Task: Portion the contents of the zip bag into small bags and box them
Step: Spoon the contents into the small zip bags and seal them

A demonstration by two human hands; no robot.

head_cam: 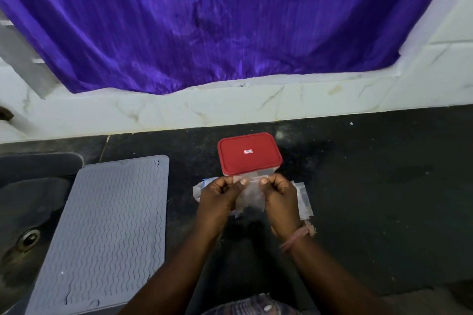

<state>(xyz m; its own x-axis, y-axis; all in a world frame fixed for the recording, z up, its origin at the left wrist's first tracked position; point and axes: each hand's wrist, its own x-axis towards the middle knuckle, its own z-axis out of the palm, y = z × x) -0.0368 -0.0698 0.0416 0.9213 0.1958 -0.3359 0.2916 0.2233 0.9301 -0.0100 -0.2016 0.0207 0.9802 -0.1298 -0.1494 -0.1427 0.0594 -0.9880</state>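
I hold a small clear plastic bag [252, 197] up over the dark counter. My left hand [221, 193] pinches its top left edge and my right hand [280, 193] pinches its top right edge. Just beyond my hands stands a clear box with a red lid [249, 153], and the lid is on. A larger zip bag with a blue strip [201, 186] lies on the counter behind my left hand, mostly hidden. More small clear bags [304, 202] lie flat to the right of my right hand.
A grey ribbed mat [110, 227] lies on the counter to the left, partly over a dark sink [28, 212] with a drain. A white tiled wall and a purple cloth [230, 20] stand behind the dark counter [371, 186].
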